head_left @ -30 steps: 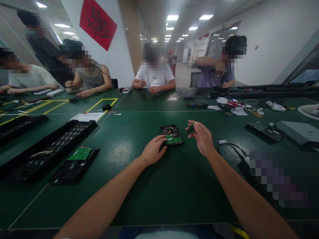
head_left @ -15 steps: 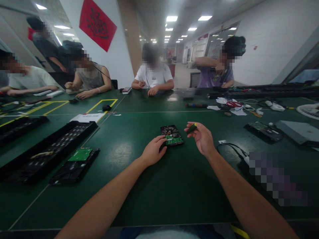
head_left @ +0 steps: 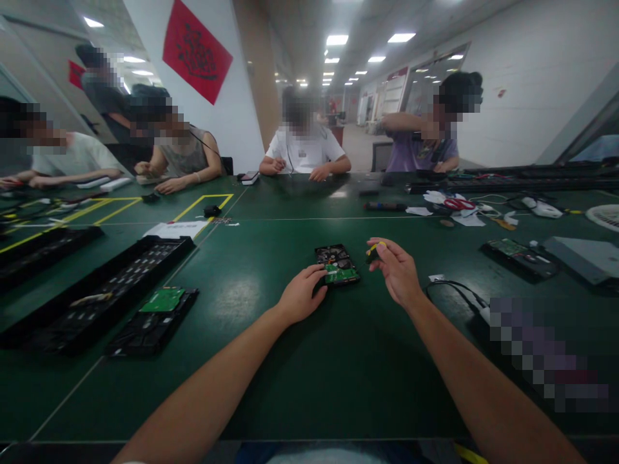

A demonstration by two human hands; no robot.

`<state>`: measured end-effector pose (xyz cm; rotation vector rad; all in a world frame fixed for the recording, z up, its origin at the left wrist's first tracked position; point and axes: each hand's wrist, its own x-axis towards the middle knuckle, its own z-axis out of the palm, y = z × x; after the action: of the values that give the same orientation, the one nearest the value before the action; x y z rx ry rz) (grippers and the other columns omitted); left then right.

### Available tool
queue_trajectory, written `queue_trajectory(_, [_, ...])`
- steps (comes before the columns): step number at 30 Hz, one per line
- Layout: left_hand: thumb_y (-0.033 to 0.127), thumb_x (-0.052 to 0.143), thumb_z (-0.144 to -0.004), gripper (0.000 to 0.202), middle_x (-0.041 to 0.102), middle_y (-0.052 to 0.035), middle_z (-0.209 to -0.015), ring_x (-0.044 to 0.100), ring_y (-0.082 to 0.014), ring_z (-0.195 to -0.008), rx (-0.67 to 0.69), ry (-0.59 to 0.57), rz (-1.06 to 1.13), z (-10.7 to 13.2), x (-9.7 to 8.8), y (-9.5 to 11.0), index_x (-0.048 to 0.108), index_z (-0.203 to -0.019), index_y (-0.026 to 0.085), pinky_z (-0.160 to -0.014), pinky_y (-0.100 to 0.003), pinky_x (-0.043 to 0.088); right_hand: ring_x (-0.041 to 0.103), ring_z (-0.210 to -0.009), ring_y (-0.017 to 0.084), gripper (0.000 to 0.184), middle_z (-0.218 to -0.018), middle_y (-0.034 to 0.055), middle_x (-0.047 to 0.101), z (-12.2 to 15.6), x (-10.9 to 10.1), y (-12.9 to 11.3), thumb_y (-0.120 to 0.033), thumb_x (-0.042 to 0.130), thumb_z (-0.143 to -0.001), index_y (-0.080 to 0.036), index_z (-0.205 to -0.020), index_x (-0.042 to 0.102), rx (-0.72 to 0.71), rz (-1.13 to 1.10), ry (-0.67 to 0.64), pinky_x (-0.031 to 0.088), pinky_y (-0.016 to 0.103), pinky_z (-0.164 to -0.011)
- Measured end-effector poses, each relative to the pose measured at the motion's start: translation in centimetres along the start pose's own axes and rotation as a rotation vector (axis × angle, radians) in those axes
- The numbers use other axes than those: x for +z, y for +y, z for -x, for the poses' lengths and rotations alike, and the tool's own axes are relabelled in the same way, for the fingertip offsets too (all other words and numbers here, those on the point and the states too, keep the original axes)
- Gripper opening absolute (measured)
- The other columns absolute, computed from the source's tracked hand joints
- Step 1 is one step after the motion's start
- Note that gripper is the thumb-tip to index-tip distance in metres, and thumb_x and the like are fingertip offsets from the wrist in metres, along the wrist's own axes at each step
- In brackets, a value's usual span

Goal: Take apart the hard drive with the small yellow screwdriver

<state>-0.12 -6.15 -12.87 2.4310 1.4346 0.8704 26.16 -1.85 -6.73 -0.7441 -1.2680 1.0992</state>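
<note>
A hard drive (head_left: pixel 334 256) with a green circuit board (head_left: pixel 341 275) lies on the green table in front of me. At its left edge, my left hand (head_left: pixel 304 293) grips the near corner, the fingertips resting by the board. My right hand (head_left: pixel 399 272) is raised just right of the drive, apart from it. Between its thumb and fingers is a small screwdriver (head_left: pixel 373 254) with a yellow and dark handle. I cannot make out the screwdriver's tip.
Another hard drive (head_left: pixel 153 322) lies at left beside a long black tray (head_left: pixel 104 293). On the right are a third drive (head_left: pixel 520 259), a grey box (head_left: pixel 585 261) and a black cable (head_left: pixel 457 283). A red-handled tool (head_left: pixel 459 204) lies among papers. Several people sit across the table.
My right hand has turned the screwdriver and its fingers have closed in more around the handle. My left hand stays at the drive. The whole view has shifted slightly.
</note>
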Motion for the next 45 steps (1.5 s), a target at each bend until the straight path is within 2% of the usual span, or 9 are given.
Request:
queue_trajectory(3, [0.030, 0.058, -0.099, 0.043, 0.056, -0.0131, -0.150, 0.055, -0.0297, -0.139, -0.005, 0.002, -0.006, 0.01, 0.07, -0.07, 0.059, -0.141, 0.021, -0.117, -0.050, 0.049, 0.068, -0.098, 0.020, 0.026, -0.125, 0.0053, 0.068, 0.09, 0.22, -0.16, -0.048, 0.075, -0.091, -0.027, -0.107, 0.077, 0.010, -0.027, -0.024, 0.059, 0.026, -0.062])
queue_trajectory(9, [0.028, 0.058, -0.099, 0.041, 0.057, -0.0138, -0.149, 0.056, -0.0293, -0.138, 0.005, 0.016, 0.007, 0.06, -0.02, 0.15, 0.060, -0.139, 0.020, -0.117, -0.049, 0.049, 0.071, -0.096, 0.022, 0.033, -0.117, 0.0074, 0.070, -0.02, 0.04, 0.03, -0.052, 0.061, -0.099, -0.025, -0.110, 0.075, 0.012, -0.074, -0.049, 0.060, 0.029, -0.064])
queue_trajectory(13, [0.029, 0.058, -0.099, 0.042, 0.057, -0.0143, -0.150, 0.056, -0.0296, -0.138, 0.004, 0.011, 0.008, 0.04, -0.08, 0.20, 0.059, -0.140, 0.020, -0.116, -0.050, 0.049, 0.070, -0.095, 0.021, 0.030, -0.111, 0.0067, 0.071, -0.06, -0.25, 0.21, -0.050, 0.065, -0.098, -0.027, -0.113, 0.075, -0.008, 0.031, -0.038, 0.057, 0.027, -0.061])
queue_trajectory(19, [0.030, 0.058, -0.099, 0.043, 0.057, -0.0143, -0.150, 0.056, -0.0298, -0.138, -0.003, -0.001, 0.000, 0.02, -0.02, 0.08, 0.059, -0.141, 0.019, -0.116, -0.050, 0.049, 0.068, -0.096, 0.020, 0.028, -0.124, 0.0067, 0.069, 0.09, -0.24, 0.25, -0.051, 0.066, -0.097, -0.029, -0.112, 0.077, -0.054, 0.120, -0.058, 0.058, 0.027, -0.061])
queue_trajectory(30, [0.026, 0.058, -0.098, 0.042, 0.057, -0.0128, -0.149, 0.057, -0.0287, -0.137, -0.002, 0.024, 0.013, 0.02, -0.01, 0.15, 0.059, -0.140, 0.021, -0.116, -0.049, 0.050, 0.072, -0.099, 0.021, 0.028, -0.109, 0.0046, 0.072, 0.09, 0.20, 0.16, -0.047, 0.080, -0.088, -0.025, -0.104, 0.073, -0.001, -0.008, -0.034, 0.062, 0.029, -0.068])
queue_trajectory(37, [0.026, 0.057, -0.098, 0.042, 0.056, -0.0135, -0.149, 0.057, -0.0288, -0.137, 0.004, 0.013, 0.005, -0.04, -0.08, 0.31, 0.059, -0.140, 0.020, -0.116, -0.049, 0.050, 0.073, -0.096, 0.021, 0.029, -0.105, 0.0047, 0.073, 0.13, 0.37, -0.21, -0.054, 0.071, -0.093, -0.025, -0.098, 0.073, 0.020, -0.088, -0.037, 0.062, 0.030, -0.068])
queue_trajectory(45, [0.027, 0.057, -0.099, 0.042, 0.055, -0.0135, -0.151, 0.056, -0.0294, -0.138, -0.006, 0.003, -0.009, 0.00, -0.01, 0.20, 0.058, -0.141, 0.021, -0.116, -0.050, 0.050, 0.069, -0.091, 0.018, 0.029, -0.107, 0.0042, 0.073, -0.06, 0.00, -0.22, -0.049, 0.074, -0.091, -0.028, -0.111, 0.077, 0.002, 0.009, -0.006, 0.058, 0.026, -0.062])
